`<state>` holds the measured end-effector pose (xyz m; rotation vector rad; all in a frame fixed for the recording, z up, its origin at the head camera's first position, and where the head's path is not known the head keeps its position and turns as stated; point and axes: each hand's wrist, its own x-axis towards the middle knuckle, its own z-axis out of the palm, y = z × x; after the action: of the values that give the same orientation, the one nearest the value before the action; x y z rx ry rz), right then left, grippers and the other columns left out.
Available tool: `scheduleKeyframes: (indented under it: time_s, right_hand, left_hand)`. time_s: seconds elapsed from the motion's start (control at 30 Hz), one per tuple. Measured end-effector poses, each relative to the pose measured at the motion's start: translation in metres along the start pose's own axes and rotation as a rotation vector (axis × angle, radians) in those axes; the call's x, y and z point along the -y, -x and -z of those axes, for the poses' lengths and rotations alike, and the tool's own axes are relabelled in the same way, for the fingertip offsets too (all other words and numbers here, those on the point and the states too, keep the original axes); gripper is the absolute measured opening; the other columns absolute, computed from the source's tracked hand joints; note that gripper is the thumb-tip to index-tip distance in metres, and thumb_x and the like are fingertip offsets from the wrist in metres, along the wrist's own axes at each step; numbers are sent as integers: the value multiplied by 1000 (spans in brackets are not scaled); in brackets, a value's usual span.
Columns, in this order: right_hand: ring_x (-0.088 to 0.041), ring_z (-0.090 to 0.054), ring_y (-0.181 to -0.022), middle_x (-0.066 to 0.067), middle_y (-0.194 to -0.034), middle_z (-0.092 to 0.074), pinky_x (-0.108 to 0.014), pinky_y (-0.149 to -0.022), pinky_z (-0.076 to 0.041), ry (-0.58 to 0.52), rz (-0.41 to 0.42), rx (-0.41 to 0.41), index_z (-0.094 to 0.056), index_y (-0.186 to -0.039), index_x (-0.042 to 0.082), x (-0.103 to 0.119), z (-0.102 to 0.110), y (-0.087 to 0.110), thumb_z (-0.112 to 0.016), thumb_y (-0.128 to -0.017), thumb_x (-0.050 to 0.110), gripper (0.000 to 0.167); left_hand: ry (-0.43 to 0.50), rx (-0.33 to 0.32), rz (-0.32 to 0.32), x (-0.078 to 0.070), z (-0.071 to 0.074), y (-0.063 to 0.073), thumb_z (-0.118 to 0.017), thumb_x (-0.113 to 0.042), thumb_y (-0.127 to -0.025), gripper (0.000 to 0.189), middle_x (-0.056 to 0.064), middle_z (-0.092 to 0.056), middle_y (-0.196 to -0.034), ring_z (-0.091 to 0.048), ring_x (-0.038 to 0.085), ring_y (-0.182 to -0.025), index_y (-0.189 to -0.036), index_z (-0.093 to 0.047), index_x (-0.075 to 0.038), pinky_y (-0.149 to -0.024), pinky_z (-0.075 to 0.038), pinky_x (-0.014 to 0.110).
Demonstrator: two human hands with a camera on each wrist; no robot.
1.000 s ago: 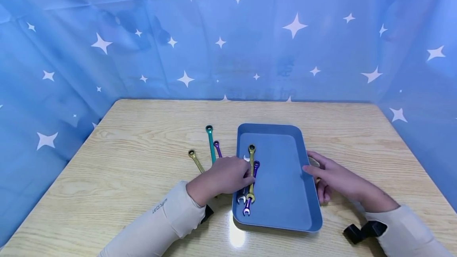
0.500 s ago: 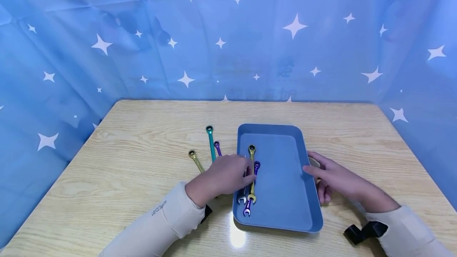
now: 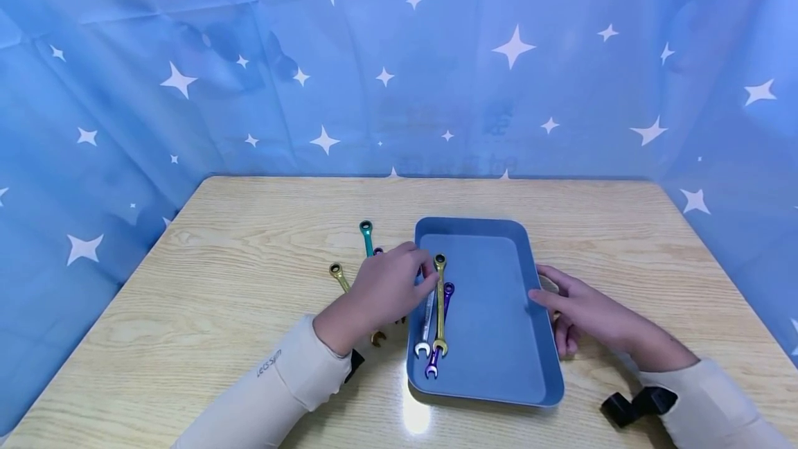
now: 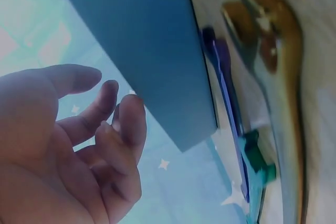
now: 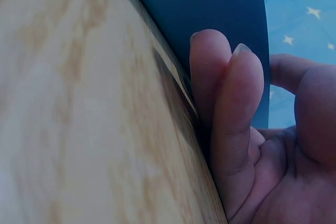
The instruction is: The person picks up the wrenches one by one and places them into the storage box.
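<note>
My left hand (image 3: 389,286) hovers over the left rim of a blue-grey tray (image 3: 489,310), its fingers loosely bent and holding nothing, as the left wrist view confirms. Inside the tray, along its left side, lie a silver wrench (image 3: 427,324), a gold wrench (image 3: 440,307) and a purple wrench (image 3: 448,290), the gold crossing over the purple. My right hand (image 3: 582,307) grips the tray's right wall, thumb over the rim and fingers (image 5: 233,108) against the outside. The upper end of the silver wrench is hidden behind my left hand.
Left of the tray, on the wooden table (image 3: 262,241), lie another gold wrench (image 3: 339,274), a teal wrench (image 3: 367,235) and another purple wrench (image 4: 226,77), partly covered by my left hand in the head view. A blue star-patterned cloth (image 3: 436,89) hangs behind the table.
My left hand has let go of the silver wrench and moved up and slightly left, uncovering more of it. My right hand and the tray have stayed in place.
</note>
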<state>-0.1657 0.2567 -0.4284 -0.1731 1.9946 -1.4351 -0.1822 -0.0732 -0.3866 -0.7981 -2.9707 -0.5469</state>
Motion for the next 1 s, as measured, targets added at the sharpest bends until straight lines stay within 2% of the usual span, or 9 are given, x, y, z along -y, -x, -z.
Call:
scheduleKeyframes:
  time_s: [0.17,0.37,0.5,0.67,0.77,0.9,1.0]
  right_hand:
    - [-22,-65,-51,-16,-63,-66,-45,-52,-56,2,3,2,10,-160,15,-1,0,0,-42,-108,39,77]
    - [-22,-65,-51,-16,-63,-66,-46,-52,-56,3,-2,4,10,-160,15,-2,1,0,-42,-108,39,77]
    - [-22,-65,-51,-16,-65,-66,-46,-52,-56,1,5,7,10,-160,15,-2,2,1,-40,-108,38,76]
    - [-22,-65,-51,-16,-64,-66,-46,-52,-56,-4,7,7,11,-160,15,-2,1,1,-40,-108,38,76]
    - [-22,-65,-51,-17,-63,-66,-46,-52,-56,0,5,1,10,-160,15,-1,1,1,-41,-108,38,76]
    - [-23,-65,-50,-17,-62,-66,-46,-51,-56,4,5,-6,9,-160,15,-1,0,1,-41,-108,38,76]
    - [-22,-65,-50,-17,-62,-66,-46,-51,-56,2,7,-6,9,-161,15,0,0,1,-42,-108,38,76]
  left_hand:
    - [31,-6,35,9,4,-3,-58,-35,-100,20,-7,-58,-79,-44,8,-52,-83,-61,-24,-45,-35,26]
    - [101,21,132,22,11,-5,-55,-34,-101,22,-6,-56,-72,-47,11,-52,-83,-60,-22,-46,-38,29]
    - [103,48,184,29,15,-8,-54,-35,-101,21,-5,-56,-72,-50,12,-54,-86,-61,-21,-49,-40,31]
    - [48,86,247,38,16,-10,-56,-37,-101,23,-2,-55,-65,-50,14,-51,-84,-59,-21,-47,-38,30]
    - [-12,95,276,44,17,-10,-58,-38,-100,25,-2,-56,-65,-52,15,-54,-82,-58,-21,-49,-39,31]
    - [-130,82,285,50,17,-10,-63,-36,-98,27,-4,-58,-68,-55,16,-62,-77,-58,-19,-55,-42,35]
    - [-192,73,286,53,17,-10,-65,-35,-97,30,-4,-57,-66,-55,17,-62,-73,-56,-19,-54,-41,35]
